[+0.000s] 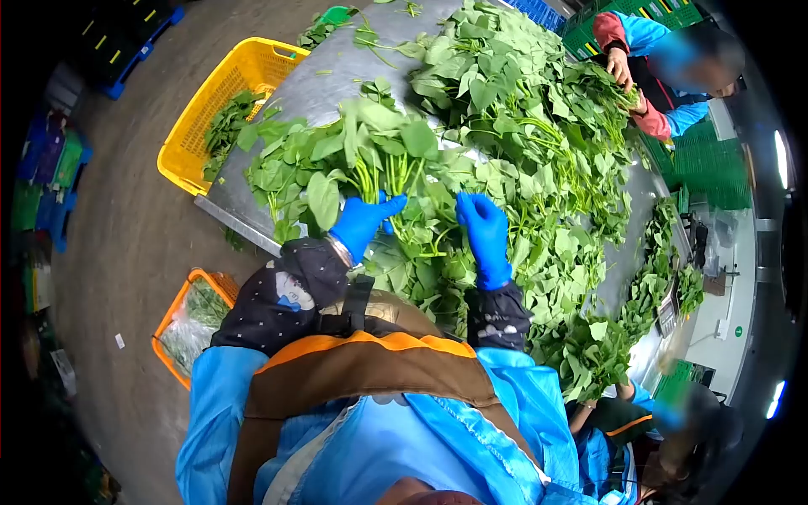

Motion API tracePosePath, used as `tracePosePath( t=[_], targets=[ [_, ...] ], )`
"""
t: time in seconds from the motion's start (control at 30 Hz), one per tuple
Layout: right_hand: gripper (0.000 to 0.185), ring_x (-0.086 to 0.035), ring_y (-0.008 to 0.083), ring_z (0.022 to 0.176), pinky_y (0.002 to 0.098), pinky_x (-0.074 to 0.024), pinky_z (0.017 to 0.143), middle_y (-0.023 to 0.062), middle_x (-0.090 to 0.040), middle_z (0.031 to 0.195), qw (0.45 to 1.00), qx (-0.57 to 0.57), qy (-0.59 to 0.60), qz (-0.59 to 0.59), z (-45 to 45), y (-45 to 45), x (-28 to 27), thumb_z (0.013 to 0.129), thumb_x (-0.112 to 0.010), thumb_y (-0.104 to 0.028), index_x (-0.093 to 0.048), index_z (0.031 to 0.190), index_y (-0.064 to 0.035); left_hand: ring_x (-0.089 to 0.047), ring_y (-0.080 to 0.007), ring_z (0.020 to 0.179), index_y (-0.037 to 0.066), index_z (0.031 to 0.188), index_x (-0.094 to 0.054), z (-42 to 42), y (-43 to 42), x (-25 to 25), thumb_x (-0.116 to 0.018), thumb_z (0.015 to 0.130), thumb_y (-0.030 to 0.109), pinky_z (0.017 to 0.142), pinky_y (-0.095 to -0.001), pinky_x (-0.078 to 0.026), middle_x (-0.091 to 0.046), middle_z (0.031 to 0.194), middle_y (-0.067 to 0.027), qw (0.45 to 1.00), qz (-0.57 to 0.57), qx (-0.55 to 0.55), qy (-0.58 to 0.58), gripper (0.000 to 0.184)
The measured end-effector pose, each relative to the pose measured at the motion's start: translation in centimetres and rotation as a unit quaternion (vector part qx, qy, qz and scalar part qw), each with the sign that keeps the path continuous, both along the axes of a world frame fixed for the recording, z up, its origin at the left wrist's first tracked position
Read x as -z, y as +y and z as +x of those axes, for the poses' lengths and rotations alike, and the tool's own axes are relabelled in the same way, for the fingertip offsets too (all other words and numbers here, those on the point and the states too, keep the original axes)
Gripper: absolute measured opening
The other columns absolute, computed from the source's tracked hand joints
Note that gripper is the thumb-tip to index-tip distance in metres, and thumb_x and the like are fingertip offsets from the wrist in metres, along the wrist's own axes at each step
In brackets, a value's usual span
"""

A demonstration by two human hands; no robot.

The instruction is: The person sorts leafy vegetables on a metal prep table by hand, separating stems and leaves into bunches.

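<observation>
My left hand (pixel 364 225), in a blue glove, is wrapped round the stems of a bunch of leafy greens (pixel 370 147) held above the metal table (pixel 324 84). To its right, my right hand (pixel 483 225), also gloved in blue, has its fingers pressed together over the greens; whether something small is between them is hidden. A large pile of loose leafy greens (pixel 539 160) spreads beneath and beyond both hands. More leaves lie on the table just left of the held bunch.
A yellow basket (pixel 189 126) with greens stands beyond the table's left edge. An orange crate (pixel 172 316) with a plastic bag is on the floor. One person (pixel 656 50) handles greens at the upper right, another (pixel 619 438) at the lower right. Green crates (pixel 703 164) stand right.
</observation>
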State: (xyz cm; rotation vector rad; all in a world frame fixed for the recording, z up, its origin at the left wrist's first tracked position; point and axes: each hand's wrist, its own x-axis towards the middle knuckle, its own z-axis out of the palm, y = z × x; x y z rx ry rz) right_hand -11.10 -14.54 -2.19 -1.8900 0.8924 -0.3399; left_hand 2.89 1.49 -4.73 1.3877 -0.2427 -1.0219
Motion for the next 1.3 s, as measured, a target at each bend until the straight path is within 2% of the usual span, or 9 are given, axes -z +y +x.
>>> tracePosePath(
  t=[0.1,0.3,0.53,0.67,0.8,0.87,0.93,1.1,1.3],
  targets=[
    [0.034,-0.055,0.0115,0.077,0.0243,-0.0427,0.072,0.0070,-0.063,0.081,0.982,-0.106,0.145,0.055,-1.4,0.9,-0.3,0.085,-0.055,-0.033,-0.063,0.093,-0.0010,-0.051,-0.0085,0.064,0.002,0.090,-0.061,-0.1,0.3,-0.6,-0.069,0.075,0.022,0.057,-0.0232,-0.041,-0.059,0.077,-0.0010,1.000,-0.018,-0.003,-0.005,0.026],
    [0.023,-0.055,0.0089,0.077,0.0228,-0.0431,0.070,0.0022,-0.063,0.085,0.953,-0.022,-0.069,0.294,2.7,5.8,0.0,0.078,-0.064,-0.016,-0.063,0.095,-0.0004,-0.049,-0.0068,0.060,0.004,0.088,-0.061,-0.6,-0.3,1.1,-0.071,0.073,0.021,0.053,-0.0223,-0.039,-0.057,0.074,0.0000,0.996,0.077,-0.043,-0.021,0.026],
    [0.013,-0.055,0.0084,0.073,0.0202,-0.0434,0.067,0.0027,-0.062,0.081,0.947,-0.013,-0.190,0.259,2.0,7.9,-0.2,0.077,-0.062,-0.005,-0.064,0.089,0.0006,-0.046,-0.0066,0.056,0.003,0.074,-0.061,1.6,0.8,0.2,-0.071,0.072,0.023,0.052,-0.0233,-0.036,-0.054,0.063,0.0012,0.987,-0.023,-0.151,0.049,0.022],
    [0.015,-0.061,0.0134,0.079,0.0277,-0.0478,0.072,0.0033,-0.065,0.084,0.912,-0.355,-0.087,-0.185,-1.1,7.9,0.1,0.074,-0.064,-0.006,-0.066,0.089,-0.0053,-0.055,-0.0105,0.071,0.004,0.098,-0.063,3.7,0.9,3.0,-0.058,0.083,0.021,0.066,-0.0246,-0.044,-0.061,0.081,0.0003,0.982,-0.060,-0.175,0.027,0.023],
    [0.030,-0.062,0.0258,0.082,0.0329,-0.0489,0.070,0.0091,-0.064,0.088,0.910,-0.351,0.105,0.192,-4.8,4.8,-1.5,0.070,-0.068,-0.014,-0.063,0.098,-0.0075,-0.048,-0.0072,0.069,0.002,0.109,-0.057,8.2,3.5,1.3,-0.055,0.086,0.022,0.063,-0.0214,-0.039,-0.058,0.086,0.0015,0.984,-0.087,-0.106,-0.113,0.031],
    [0.035,-0.060,0.0283,0.085,0.0347,-0.0476,0.073,0.0116,-0.062,0.095,0.889,-0.333,0.305,-0.075,-5.7,1.8,-2.0,0.069,-0.069,-0.015,-0.061,0.102,-0.0078,-0.045,-0.0065,0.066,0.003,0.104,-0.061,7.7,2.3,-0.9,-0.056,0.085,0.021,0.060,-0.0195,-0.036,-0.058,0.086,0.0024,0.976,-0.097,-0.193,0.028,0.027],
    [0.046,-0.056,0.0309,0.095,0.0350,-0.0453,0.080,0.0132,-0.059,0.104,0.858,-0.310,0.258,-0.319,-6.8,0.3,-2.7,0.068,-0.071,-0.013,-0.056,0.111,-0.0093,-0.047,-0.0062,0.069,0.003,0.101,-0.062,6.9,2.3,-1.2,-0.058,0.084,0.021,0.063,-0.0199,-0.038,-0.059,0.090,0.0020,0.983,-0.078,-0.163,-0.020,0.026],
    [0.042,-0.056,0.0288,0.091,0.0365,-0.0442,0.078,0.0106,-0.059,0.100,0.926,-0.218,-0.128,-0.282,-0.4,5.0,-8.1,0.070,-0.069,-0.023,-0.057,0.108,-0.0108,-0.053,-0.0080,0.075,0.001,0.096,-0.063,4.6,0.8,-0.7,-0.064,0.080,0.018,0.067,-0.0220,-0.040,-0.061,0.086,-0.0011,0.983,-0.064,-0.174,0.008,0.024],
    [0.035,-0.058,0.0302,0.073,0.0370,-0.0463,0.065,0.0115,-0.062,0.081,0.894,-0.315,0.104,-0.301,5.1,6.0,-2.2,0.074,-0.064,-0.025,-0.059,0.105,-0.0095,-0.045,-0.0070,0.050,0.006,0.074,-0.061,2.5,0.6,-3.7,-0.071,0.073,0.029,0.046,-0.0212,-0.034,-0.050,0.059,0.0006,0.986,-0.066,-0.147,0.034,0.025]
  ],
)
